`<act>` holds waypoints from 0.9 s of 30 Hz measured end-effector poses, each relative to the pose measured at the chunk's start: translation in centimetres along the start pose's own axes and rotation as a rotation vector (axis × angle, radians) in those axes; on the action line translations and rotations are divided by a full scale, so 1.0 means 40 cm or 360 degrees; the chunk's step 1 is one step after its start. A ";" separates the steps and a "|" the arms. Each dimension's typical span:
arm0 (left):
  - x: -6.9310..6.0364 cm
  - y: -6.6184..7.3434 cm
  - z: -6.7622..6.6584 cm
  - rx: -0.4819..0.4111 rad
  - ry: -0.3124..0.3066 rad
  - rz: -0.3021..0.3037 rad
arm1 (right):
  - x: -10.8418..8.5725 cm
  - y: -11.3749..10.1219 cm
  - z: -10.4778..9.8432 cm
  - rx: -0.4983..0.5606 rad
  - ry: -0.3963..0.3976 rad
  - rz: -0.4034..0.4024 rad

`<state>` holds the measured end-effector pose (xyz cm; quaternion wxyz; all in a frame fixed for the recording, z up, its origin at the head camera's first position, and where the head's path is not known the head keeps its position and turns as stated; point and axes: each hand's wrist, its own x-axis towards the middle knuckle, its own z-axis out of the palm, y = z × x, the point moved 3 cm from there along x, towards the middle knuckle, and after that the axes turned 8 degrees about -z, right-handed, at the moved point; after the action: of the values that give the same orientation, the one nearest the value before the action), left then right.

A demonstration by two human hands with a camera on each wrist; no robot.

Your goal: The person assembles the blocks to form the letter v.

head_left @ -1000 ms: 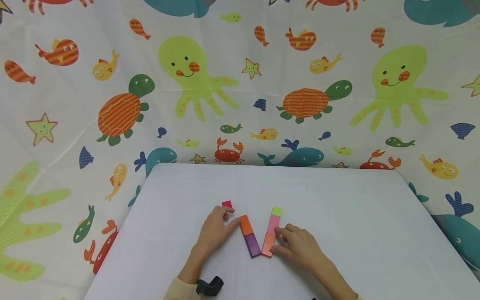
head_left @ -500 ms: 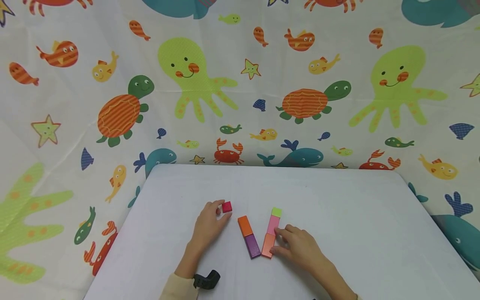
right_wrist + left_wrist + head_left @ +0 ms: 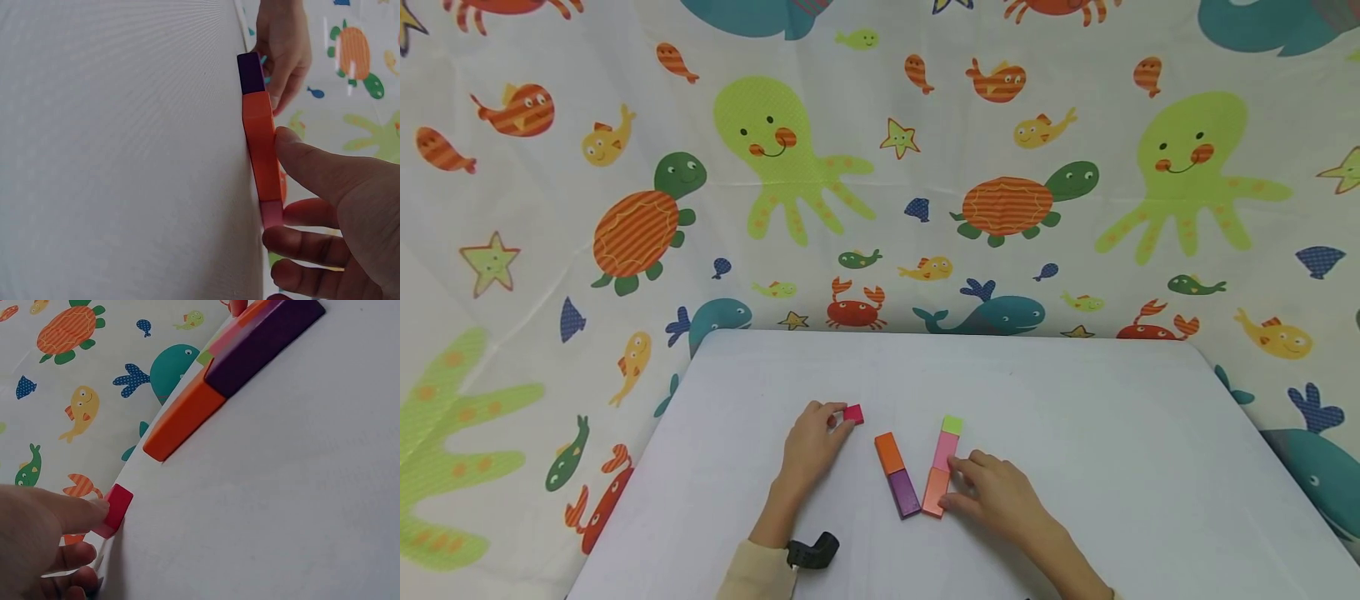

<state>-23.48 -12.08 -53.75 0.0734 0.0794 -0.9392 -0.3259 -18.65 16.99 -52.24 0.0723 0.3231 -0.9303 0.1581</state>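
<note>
At the left, my left hand (image 3: 809, 442) pinches a small red block (image 3: 853, 414) between thumb and index finger. In the left wrist view the thumb covers part of this red block (image 3: 117, 509). My right hand (image 3: 1000, 492) rests beside a slanted row, its thumb and fingertips touching the right side of a salmon block (image 3: 936, 490) and a pink block (image 3: 947, 450). A lime green block (image 3: 952, 424) tops that row. Between the hands, an orange block (image 3: 889, 453) and a purple block (image 3: 904, 494) lie end to end; the purple one's lower end meets the salmon one's.
The blocks lie on a white-covered table (image 3: 1112, 417). Behind it hangs a curtain (image 3: 850, 125) printed with sea animals. A black wrist strap with a camera (image 3: 814, 552) sits on the left forearm.
My left hand has moved left from the orange block's top end to the red block and now pinches it. The right hand and the blocks have stayed in place.
</note>
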 end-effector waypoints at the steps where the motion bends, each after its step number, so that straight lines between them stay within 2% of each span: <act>1: 0.000 0.000 0.000 0.0002 0.0006 0.0003 | 0.000 0.000 0.000 -0.0001 0.0000 0.0000; 9: 0.000 0.000 -0.006 -0.0038 0.0029 0.0013 | 0.000 -0.001 -0.002 -0.0002 -0.0004 0.0006; 17: 0.000 0.000 -0.002 -0.0008 0.0048 0.0031 | -0.001 -0.002 -0.001 0.0013 -0.0022 0.0032; 27: 0.001 0.006 0.006 0.0000 0.0003 0.0019 | -0.002 -0.002 0.001 0.0012 -0.0034 0.0040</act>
<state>-23.58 -11.78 -53.78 0.0763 0.0740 -0.9395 -0.3255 -18.52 16.96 -52.26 0.0591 0.3134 -0.9343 0.1591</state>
